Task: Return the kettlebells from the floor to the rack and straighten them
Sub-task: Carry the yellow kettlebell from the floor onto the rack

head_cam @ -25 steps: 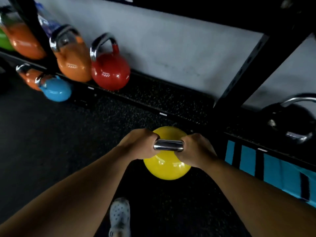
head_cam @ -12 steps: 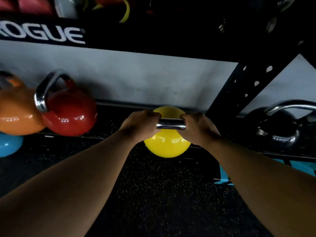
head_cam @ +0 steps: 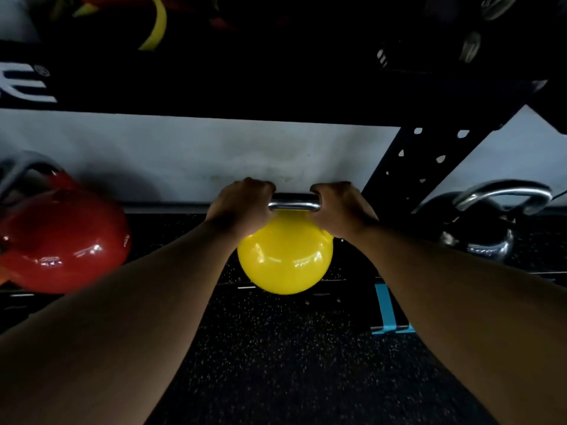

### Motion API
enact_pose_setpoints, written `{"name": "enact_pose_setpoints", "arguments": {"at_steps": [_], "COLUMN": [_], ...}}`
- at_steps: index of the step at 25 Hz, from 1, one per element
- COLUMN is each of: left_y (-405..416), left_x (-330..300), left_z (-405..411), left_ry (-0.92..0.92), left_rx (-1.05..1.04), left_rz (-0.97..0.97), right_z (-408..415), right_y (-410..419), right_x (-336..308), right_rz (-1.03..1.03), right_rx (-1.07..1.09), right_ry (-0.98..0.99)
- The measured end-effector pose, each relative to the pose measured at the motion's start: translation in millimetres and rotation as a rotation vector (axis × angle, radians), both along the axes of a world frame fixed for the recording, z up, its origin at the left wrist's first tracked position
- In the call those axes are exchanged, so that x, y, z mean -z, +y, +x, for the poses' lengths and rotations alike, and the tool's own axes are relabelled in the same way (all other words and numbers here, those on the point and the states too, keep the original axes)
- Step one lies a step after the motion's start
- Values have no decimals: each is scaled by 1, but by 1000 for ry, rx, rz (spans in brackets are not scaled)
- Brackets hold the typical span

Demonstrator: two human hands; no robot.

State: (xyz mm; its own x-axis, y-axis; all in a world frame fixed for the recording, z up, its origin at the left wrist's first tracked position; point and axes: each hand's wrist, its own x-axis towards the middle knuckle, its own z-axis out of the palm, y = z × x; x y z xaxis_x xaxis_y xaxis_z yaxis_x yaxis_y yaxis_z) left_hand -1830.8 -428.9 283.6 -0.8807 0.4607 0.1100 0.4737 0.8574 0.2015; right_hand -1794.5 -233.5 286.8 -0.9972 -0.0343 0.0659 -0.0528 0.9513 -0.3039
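Observation:
A glossy yellow kettlebell [head_cam: 285,259] with a chrome handle hangs in mid view, level with the front edge of the rack's low shelf [head_cam: 171,219]. My left hand [head_cam: 239,210] and my right hand [head_cam: 340,210] each grip one end of its handle, with bare steel showing between them. A red kettlebell [head_cam: 64,240] sits on the shelf to the left. A black kettlebell [head_cam: 478,228] with a chrome handle rests on the shelf to the right, past the upright.
A black perforated rack upright [head_cam: 414,167] slants up just right of my hands. A dark upper shelf beam [head_cam: 245,87] with white lettering spans the top, with gear above it. Speckled black rubber floor [head_cam: 291,363] lies below, with a blue floor marking [head_cam: 383,308].
The yellow kettlebell has risen from near the floor and moved forward to the low shelf's edge. Both hands kept their grip. My view has swung up toward the rack.

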Motion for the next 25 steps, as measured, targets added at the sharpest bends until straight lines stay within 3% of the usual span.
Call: {"name": "enact_pose_setpoints", "arguments": {"at_steps": [9, 16, 20, 25], "left_y": [22, 14, 13, 16], "left_x": [4, 10, 11, 6], "left_z": [-7, -19, -20, -12], "left_ry": [-77, -141, -164, -224], "left_rx": [-94, -7, -31, -109], "left_rz": [139, 225, 255, 309], "right_z": [-24, -13, -9, -8], "right_y": [15, 9, 2, 3], "right_x": [-11, -3, 2, 1], "right_rz": [23, -28, -99, -148], "right_rx": [-64, -40, 97, 90], "right_ry": [-35, 82, 152, 30]}}
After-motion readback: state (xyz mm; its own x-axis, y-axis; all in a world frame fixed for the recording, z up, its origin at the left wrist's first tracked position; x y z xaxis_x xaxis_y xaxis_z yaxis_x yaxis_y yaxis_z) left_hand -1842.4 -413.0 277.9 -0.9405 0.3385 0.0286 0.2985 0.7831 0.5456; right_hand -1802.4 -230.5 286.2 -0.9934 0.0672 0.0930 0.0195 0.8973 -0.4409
